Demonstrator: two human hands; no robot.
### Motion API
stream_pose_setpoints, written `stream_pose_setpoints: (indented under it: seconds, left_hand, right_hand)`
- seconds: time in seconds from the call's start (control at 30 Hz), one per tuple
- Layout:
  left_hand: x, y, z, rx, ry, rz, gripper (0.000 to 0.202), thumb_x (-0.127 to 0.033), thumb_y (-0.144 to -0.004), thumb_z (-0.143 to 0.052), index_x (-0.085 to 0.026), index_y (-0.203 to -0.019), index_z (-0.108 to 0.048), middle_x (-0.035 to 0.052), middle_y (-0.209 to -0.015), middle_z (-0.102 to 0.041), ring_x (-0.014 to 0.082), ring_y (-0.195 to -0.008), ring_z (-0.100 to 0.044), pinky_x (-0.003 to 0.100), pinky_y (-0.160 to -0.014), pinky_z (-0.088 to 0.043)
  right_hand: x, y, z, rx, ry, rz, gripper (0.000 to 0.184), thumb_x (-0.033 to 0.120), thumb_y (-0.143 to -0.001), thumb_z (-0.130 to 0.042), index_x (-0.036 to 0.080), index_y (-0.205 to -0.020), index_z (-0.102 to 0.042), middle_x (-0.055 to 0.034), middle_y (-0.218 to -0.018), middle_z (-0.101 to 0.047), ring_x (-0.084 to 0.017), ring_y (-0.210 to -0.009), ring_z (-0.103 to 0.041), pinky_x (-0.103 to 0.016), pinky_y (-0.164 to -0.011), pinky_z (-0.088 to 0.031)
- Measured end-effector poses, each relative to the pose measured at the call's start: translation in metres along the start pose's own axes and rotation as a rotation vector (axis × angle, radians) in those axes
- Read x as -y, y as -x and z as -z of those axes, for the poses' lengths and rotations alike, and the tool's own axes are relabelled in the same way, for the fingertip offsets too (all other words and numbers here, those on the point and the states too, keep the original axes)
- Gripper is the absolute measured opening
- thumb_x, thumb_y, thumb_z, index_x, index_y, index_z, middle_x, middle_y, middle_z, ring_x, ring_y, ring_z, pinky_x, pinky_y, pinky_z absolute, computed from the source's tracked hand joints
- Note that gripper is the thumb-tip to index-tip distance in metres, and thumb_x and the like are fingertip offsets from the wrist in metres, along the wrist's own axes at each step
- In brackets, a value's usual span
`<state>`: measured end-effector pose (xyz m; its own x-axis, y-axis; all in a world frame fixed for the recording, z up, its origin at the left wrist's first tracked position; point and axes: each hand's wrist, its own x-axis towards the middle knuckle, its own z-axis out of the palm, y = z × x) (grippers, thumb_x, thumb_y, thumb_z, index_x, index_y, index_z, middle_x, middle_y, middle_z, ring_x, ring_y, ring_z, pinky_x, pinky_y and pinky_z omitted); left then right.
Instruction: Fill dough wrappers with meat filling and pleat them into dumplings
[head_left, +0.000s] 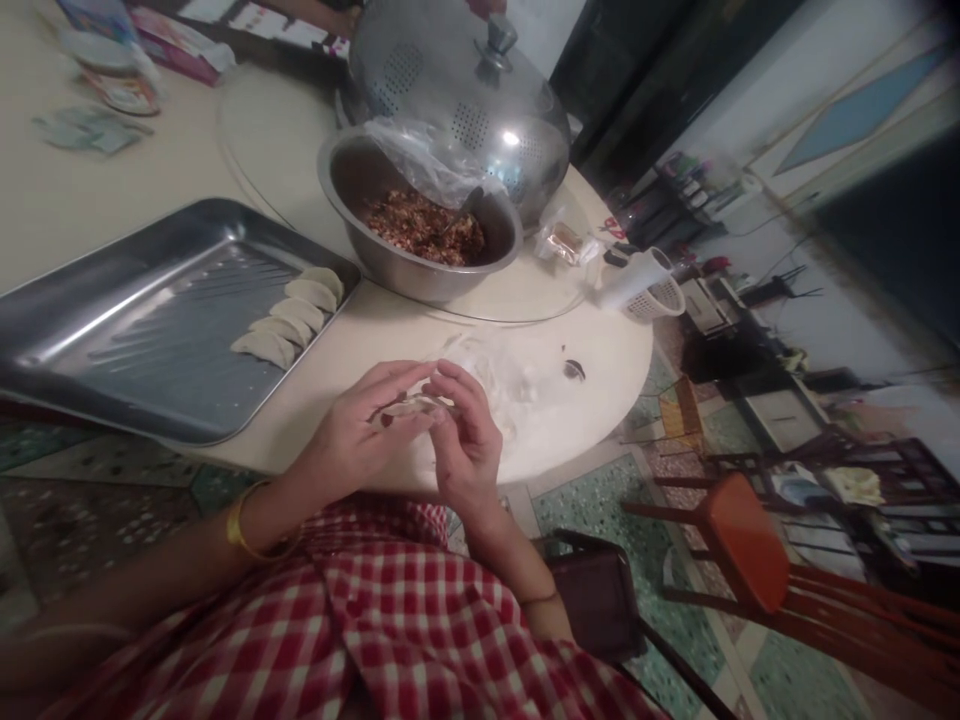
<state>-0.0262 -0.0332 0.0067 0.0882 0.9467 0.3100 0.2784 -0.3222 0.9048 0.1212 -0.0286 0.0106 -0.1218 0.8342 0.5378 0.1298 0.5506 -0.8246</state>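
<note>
Both hands meet at the table's near edge around a pale dumpling [414, 406], mostly covered by fingers. My left hand [364, 425], with a yellow bangle at the wrist, is closed on its left side. From the right, my right hand [466, 430] pinches the same dumpling, fingertips touching the left ones. Several folded dumplings [289, 318] lie in a row at the right end of a metal tray [150, 300]. Beyond the hands stands a steel bowl [420, 283] of dark chopped filling [427, 228], with a plastic bag [427, 160] over its far rim and a utensil handle in it.
A large perforated metal lid [465, 90] leans behind the bowl. To the right are a white basket [655, 298], a small wrapped packet [566, 243] and a dark scrap [574, 370]. A jar [116, 80] stands far left. An orange chair [742, 540] is on the floor at right.
</note>
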Motion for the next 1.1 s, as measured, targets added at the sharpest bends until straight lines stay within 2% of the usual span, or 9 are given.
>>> stream_pose_setpoints:
  seconds: [0.17,0.27,0.33,0.43,0.53,0.7,0.83,0.97,1.1]
  left_hand:
    - [-0.007,-0.005,-0.005,-0.072,0.082,-0.019,0.030,-0.040,-0.092,-0.055,-0.021,-0.109,-0.072,0.0083,-0.120,-0.070,0.0229,-0.110,-0.065,0.035,-0.095,-0.055]
    - [-0.007,-0.006,-0.009,-0.108,0.206,0.078,0.025,-0.038,-0.093,-0.056,-0.022,-0.100,-0.074,0.0069,-0.120,-0.071,0.0172,-0.091,-0.068,0.027,-0.071,-0.057]
    - [-0.007,-0.009,-0.013,-0.129,0.383,0.152,0.023,-0.039,-0.091,-0.060,-0.021,-0.098,-0.073,0.0074,-0.119,-0.072,0.0112,-0.070,-0.064,0.023,-0.054,-0.050]
    - [-0.010,-0.016,-0.020,-0.144,0.675,0.221,0.022,-0.039,-0.081,-0.072,-0.019,-0.088,-0.072,0.0080,-0.104,-0.076,0.0067,-0.052,-0.055,0.020,-0.045,-0.044]
    - [-0.012,-0.020,-0.023,-0.135,0.792,0.255,0.022,-0.038,-0.073,-0.080,-0.019,-0.078,-0.070,0.0070,-0.098,-0.078,0.0067,-0.048,-0.056,0.020,-0.041,-0.042]
    - [-0.002,-0.017,-0.019,-0.106,0.647,0.119,0.011,-0.035,-0.081,-0.076,-0.024,-0.081,-0.074,0.0055,-0.109,-0.076,0.0087,-0.055,-0.061,0.022,-0.046,-0.047]
    - [0.003,-0.012,-0.014,-0.098,0.437,-0.010,0.005,-0.027,-0.086,-0.070,-0.027,-0.089,-0.074,0.0032,-0.110,-0.076,0.0129,-0.069,-0.068,0.023,-0.053,-0.051]
    - [-0.004,-0.010,-0.013,-0.092,0.290,-0.016,0.007,-0.024,-0.086,-0.069,-0.027,-0.090,-0.074,0.0021,-0.108,-0.077,0.0181,-0.091,-0.073,0.025,-0.062,-0.057]
    - [-0.010,-0.010,-0.017,-0.147,0.287,0.054,0.008,-0.026,-0.085,-0.071,-0.027,-0.092,-0.075,0.0003,-0.105,-0.078,0.0159,-0.090,-0.073,0.023,-0.068,-0.058]
  right_hand:
    - [0.000,-0.001,0.005,0.027,-0.044,-0.030,0.032,0.036,-0.099,-0.049,0.029,-0.129,-0.059,-0.0074,-0.139,-0.059,-0.020,-0.131,-0.056,-0.042,-0.108,-0.052]
    - [-0.002,-0.002,0.007,0.028,-0.095,-0.056,0.036,0.038,-0.099,-0.047,0.031,-0.133,-0.056,-0.0066,-0.142,-0.057,-0.020,-0.134,-0.054,-0.045,-0.111,-0.049]
    - [-0.001,-0.002,0.008,0.022,-0.107,-0.073,0.036,0.040,-0.100,-0.046,0.031,-0.134,-0.056,-0.0061,-0.143,-0.057,-0.021,-0.135,-0.053,-0.046,-0.112,-0.048]
    - [0.002,-0.004,0.012,-0.012,-0.113,-0.071,0.034,0.039,-0.100,-0.046,0.032,-0.131,-0.058,-0.0046,-0.141,-0.058,-0.021,-0.135,-0.053,-0.046,-0.114,-0.046]
    - [0.008,-0.009,0.021,-0.031,-0.112,-0.050,0.028,0.036,-0.098,-0.051,0.031,-0.123,-0.064,-0.0039,-0.129,-0.067,-0.019,-0.128,-0.058,-0.042,-0.112,-0.048]
    - [0.013,-0.018,0.044,0.012,0.060,0.034,0.016,0.027,-0.091,-0.063,0.028,-0.106,-0.069,-0.0048,-0.108,-0.072,-0.017,-0.103,-0.068,-0.033,-0.085,-0.060]
    - [0.016,-0.023,0.059,0.147,0.275,0.160,0.017,0.023,-0.089,-0.066,0.023,-0.106,-0.068,-0.0067,-0.104,-0.072,-0.017,-0.100,-0.067,-0.035,-0.089,-0.058]
    - [0.017,-0.026,0.064,0.267,0.421,0.223,0.022,0.021,-0.090,-0.064,0.020,-0.112,-0.064,-0.0087,-0.105,-0.074,-0.017,-0.099,-0.068,-0.034,-0.086,-0.059]
    - [0.016,-0.026,0.061,0.241,0.453,0.289,0.014,0.016,-0.092,-0.059,0.018,-0.104,-0.064,-0.0072,-0.096,-0.077,-0.015,-0.087,-0.070,-0.030,-0.079,-0.059]
